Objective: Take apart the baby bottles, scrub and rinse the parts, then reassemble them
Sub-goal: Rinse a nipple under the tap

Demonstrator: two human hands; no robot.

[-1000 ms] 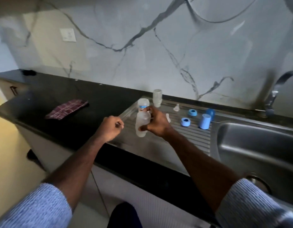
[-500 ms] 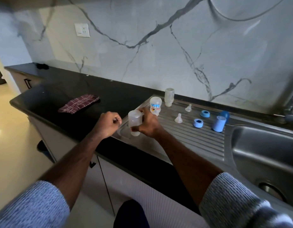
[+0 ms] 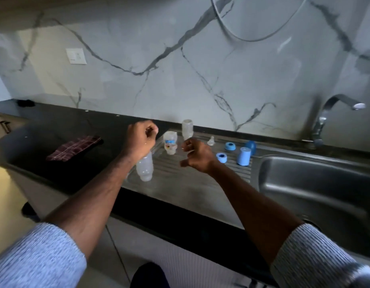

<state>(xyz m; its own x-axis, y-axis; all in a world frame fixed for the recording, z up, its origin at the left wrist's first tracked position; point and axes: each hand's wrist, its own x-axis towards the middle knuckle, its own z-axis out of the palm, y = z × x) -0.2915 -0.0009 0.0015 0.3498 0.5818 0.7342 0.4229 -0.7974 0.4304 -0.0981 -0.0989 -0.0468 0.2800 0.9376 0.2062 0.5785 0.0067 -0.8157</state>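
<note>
A clear bottle body (image 3: 145,167) stands neck down on the steel drainboard (image 3: 200,183), free of both hands. My left hand (image 3: 141,138) hovers just above it as a fist with nothing visible in it. Further right, my right hand (image 3: 197,154) hangs over the drainboard with curled fingers that pinch a small pale piece, seemingly a teat. A labelled bottle (image 3: 170,145) and another clear bottle (image 3: 187,129) stand behind. One teat (image 3: 211,140), two blue rings (image 3: 230,146) (image 3: 221,157) and two blue caps (image 3: 244,156) (image 3: 251,146) lie to the right.
The sink basin (image 3: 317,183) is at the right with the tap (image 3: 329,113) behind it. A checked cloth (image 3: 75,148) lies on the black counter (image 3: 44,132) to the left. The marble wall rises right behind the drainboard.
My right hand let go of the clear bottle, which now stands on the drainboard, and moved right to where the near teat lay. My left hand rose above the bottle.
</note>
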